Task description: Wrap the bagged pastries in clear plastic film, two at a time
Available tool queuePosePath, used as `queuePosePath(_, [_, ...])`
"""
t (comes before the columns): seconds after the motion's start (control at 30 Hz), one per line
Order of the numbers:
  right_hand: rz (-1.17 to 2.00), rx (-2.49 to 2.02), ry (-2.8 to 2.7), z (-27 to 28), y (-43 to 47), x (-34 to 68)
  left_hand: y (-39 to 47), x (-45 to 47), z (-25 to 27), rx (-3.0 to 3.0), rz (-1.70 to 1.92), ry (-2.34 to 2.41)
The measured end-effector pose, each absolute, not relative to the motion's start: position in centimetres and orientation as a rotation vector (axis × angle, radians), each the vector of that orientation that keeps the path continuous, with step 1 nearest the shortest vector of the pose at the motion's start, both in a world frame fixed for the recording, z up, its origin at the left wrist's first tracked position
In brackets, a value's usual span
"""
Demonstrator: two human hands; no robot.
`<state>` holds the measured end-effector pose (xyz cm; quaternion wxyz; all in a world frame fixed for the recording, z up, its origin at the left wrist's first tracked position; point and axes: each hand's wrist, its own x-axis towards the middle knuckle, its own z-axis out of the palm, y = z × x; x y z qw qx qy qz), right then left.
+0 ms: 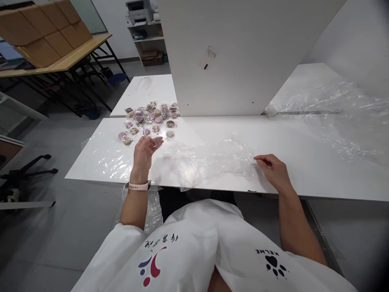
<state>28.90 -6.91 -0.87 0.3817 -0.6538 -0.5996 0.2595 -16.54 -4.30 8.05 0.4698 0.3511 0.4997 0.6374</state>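
Note:
A crumpled sheet of clear plastic film (209, 160) is spread on the white table between my hands. My left hand (144, 152), with a pale pink wristband on the wrist, is at the film's left end, fingers pinched together at its edge. At the opposite end, my right hand (272, 168) pinches the film's edge between thumb and fingertips. Just beyond my left hand lies a group of small round pieces in clear wrappers (151, 117), some pink, others brown or tan.
A tall white panel (225, 52) stands at the back of the white table (304, 162). More clear plastic film (349, 117) is heaped on the right, and some lies at the left end. Bubble wrap (154, 211) hangs below the table's front edge. A blue stool (118, 78) stands behind.

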Motion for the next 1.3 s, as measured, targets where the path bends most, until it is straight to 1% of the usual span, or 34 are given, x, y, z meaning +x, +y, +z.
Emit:
queuePosePath(0.1, [0.626,-1.645,-1.464,0.8,-8.0,29.3,-4.6,-15.7,10.4,0.892,1.581,1.075])
queuePosePath(0.17, [0.602,-1.608,-1.423,2.1,-8.4,29.0,-5.8,-15.5,11.2,0.901,1.512,1.047])
queuePosePath(0.27, [0.653,-1.469,-1.419,4.4,-8.3,27.9,-8.3,-16.1,10.5,0.868,1.151,1.07])
queuePosePath(0.37, [0.833,-1.383,-1.501,6.5,-6.7,26.8,-10.0,-17.2,8.7,0.778,0.692,1.053])
queuePosePath(0.43, [0.943,-1.394,-1.608,7.1,-4.7,26.1,-10.2,-17.3,7.9,0.793,0.622,1.046])
queuePosePath(0.5, [1.051,-1.418,-1.738,6.9,-2.2,25.3,-10.0,-16.7,7.6,0.945,0.756,1.086])
queuePosePath(0.57, [1.083,-1.447,-1.879,6.0,0.2,24.4,-9.8,-15.5,7.1,1.221,0.837,1.179])
queuePosePath(0.63, [0.988,-1.482,-2.058,5.1,1.7,23.5,-9.7,-14.1,5.8,1.536,0.722,1.314])
queuePosePath(0.7, [0.855,-1.511,-2.259,4.7,1.9,23.2,-9.7,-13.0,3.8,1.805,0.491,1.437])
queuePosePath(0.77, [0.847,-1.488,-2.436,5.0,0.6,23.8,-9.5,-12.4,1.8,1.99,0.311,1.524])
queuePosePath(0.83, [1.008,-1.408,-2.554,6.0,-1.8,25.4,-9.1,-12.3,0.2,2.099,0.183,1.577])
queuePosePath(0.9, [1.298,-1.318,-2.608,7.3,-4.6,27.5,-8.4,-12.5,-0.6,2.167,0.099,1.601])
queuePosePath(0.97, [1.561,-1.311,-2.588,8.4,-6.9,29.4,-7.7,-12.8,-0.9,2.216,0.052,1.597])
queuePosePath(1.0, [1.615,-1.342,-2.554,8.7,-7.6,29.9,-7.5,-12.8,-0.8,2.232,0.041,1.593])
queuePosePath(1.03, [1.596,-1.391,-2.501,8.8,-8.1,30.1,-7.3,-12.8,-0.7,2.243,0.036,1.59])
queuePosePath(1.07, [1.504,-1.451,-2.425,8.6,-8.2,29.8,-7.2,-12.8,-0.6,2.253,0.037,1.588])
queuePosePath(1.2, [0.969,-1.532,-2.104,5.5,-6.0,25.2,-7.0,-11.9,-0.3,2.296,0.054,1.551])
queuePosePath(1.3, [0.778,-1.606,-2.231,1.2,-3.2,21.9,-6.0,-11.0,-0.6,2.292,0.021,1.5])
